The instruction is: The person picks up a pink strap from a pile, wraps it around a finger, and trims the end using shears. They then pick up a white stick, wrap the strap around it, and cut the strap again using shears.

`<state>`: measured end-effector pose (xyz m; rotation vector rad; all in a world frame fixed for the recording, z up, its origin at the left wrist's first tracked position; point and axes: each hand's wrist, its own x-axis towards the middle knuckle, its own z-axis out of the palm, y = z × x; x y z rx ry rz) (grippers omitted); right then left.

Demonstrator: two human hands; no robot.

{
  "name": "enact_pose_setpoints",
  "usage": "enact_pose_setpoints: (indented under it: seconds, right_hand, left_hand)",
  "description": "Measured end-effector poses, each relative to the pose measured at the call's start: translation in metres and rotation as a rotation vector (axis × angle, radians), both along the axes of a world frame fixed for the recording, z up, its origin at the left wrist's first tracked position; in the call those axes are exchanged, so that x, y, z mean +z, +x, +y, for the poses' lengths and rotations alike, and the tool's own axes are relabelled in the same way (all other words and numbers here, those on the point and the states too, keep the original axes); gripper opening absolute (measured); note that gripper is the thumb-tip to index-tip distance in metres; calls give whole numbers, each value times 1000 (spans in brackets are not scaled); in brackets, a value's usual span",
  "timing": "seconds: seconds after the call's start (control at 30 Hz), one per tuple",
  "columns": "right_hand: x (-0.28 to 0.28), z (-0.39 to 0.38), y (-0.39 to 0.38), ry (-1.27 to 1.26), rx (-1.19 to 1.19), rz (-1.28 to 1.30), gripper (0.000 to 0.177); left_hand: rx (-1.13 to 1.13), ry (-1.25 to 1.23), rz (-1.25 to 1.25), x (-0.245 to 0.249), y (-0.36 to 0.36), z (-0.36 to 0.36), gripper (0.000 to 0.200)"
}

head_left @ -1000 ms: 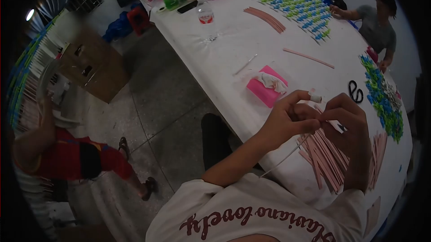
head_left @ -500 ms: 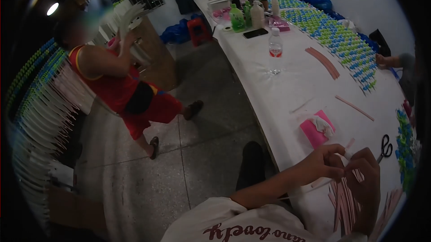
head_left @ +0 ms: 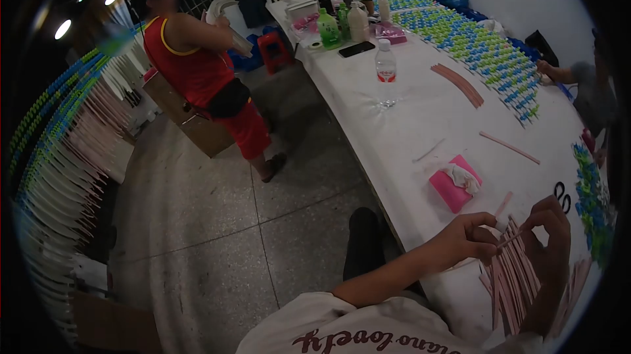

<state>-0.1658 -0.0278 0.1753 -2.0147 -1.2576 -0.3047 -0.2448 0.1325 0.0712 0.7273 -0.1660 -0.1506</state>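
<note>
A short stretch of thin pink strip (head_left: pixel 511 241) runs between my two hands, over the white-covered table. My left hand (head_left: pixel 470 239) pinches one end between thumb and fingertips. The other end is between the thumb and forefinger of my right hand (head_left: pixel 549 232). Just below them lies a loose pile of pink strips (head_left: pixel 509 282), partly hidden by my right hand and forearm. A small white piece (head_left: pixel 502 224) shows beside my left fingertips, with a pale pink strip end (head_left: pixel 505 203) beyond it.
Nearby are a pink packet with tissue (head_left: pixel 453 186), black-handled scissors (head_left: pixel 562 197) and a single strip (head_left: pixel 509 147). Farther off stand a water bottle (head_left: pixel 386 74) and a phone (head_left: pixel 357 49). Blue-green folded pieces (head_left: pixel 473 45) line the far side. A person in red (head_left: pixel 197 71) stands left.
My hands have moved slightly apart, and the strip between them now shows. The person in red has turned away and stepped back. My view has shifted a little.
</note>
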Motion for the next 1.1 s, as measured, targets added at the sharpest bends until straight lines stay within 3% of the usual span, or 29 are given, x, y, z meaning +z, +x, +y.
enact_pose_setpoints:
  seconds: [0.2, 0.27, 0.47, 0.63, 1.1]
  right_hand:
    - [3, -2, 13, -11, 118, -20, 20]
    - [-3, -5, 19, -9, 141, 32, 17]
    - [-13, -14, 24, 21, 242, 108, 11]
    - [-11, -21, 28, 5, 238, 49, 10]
    - [-13, -25, 30, 20, 247, 47, 12]
  left_hand:
    - [40, -28, 13, -12, 6, -2, 44]
    - [127, -56, 23, -16, 8, -8, 42]
    - [106, -87, 40, -7, 9, -15, 35]
    - [147, 35, 63, -1, 9, -17, 37]
    - [130, -50, 6, -6, 9, -18, 45]
